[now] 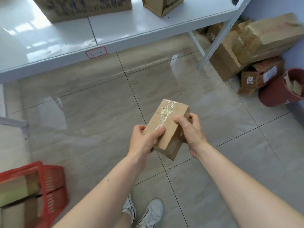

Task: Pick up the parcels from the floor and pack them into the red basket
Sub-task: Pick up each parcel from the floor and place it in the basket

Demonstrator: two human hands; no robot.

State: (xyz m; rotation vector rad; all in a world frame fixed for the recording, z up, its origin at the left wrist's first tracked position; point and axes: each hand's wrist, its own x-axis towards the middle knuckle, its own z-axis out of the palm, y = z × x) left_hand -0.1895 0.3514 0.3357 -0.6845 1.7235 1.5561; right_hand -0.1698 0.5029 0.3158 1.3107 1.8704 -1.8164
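Note:
A small brown cardboard parcel (169,124) sealed with clear tape is held in the air above the tiled floor, in the middle of the view. My left hand (143,140) grips its near left edge with the thumb on top. My right hand (191,130) holds its right side, fingers curled over the top face. The red basket (51,183) stands on the floor at the lower left, with cardboard parcels (18,190) inside it. More parcels (256,76) lie piled on the floor at the right.
A white metal shelf (115,33) runs across the top with large cardboard boxes (82,7) on it; its leg (212,51) stands right of centre. A dark red bucket (279,91) sits at the far right. My white shoes (151,213) are at the bottom.

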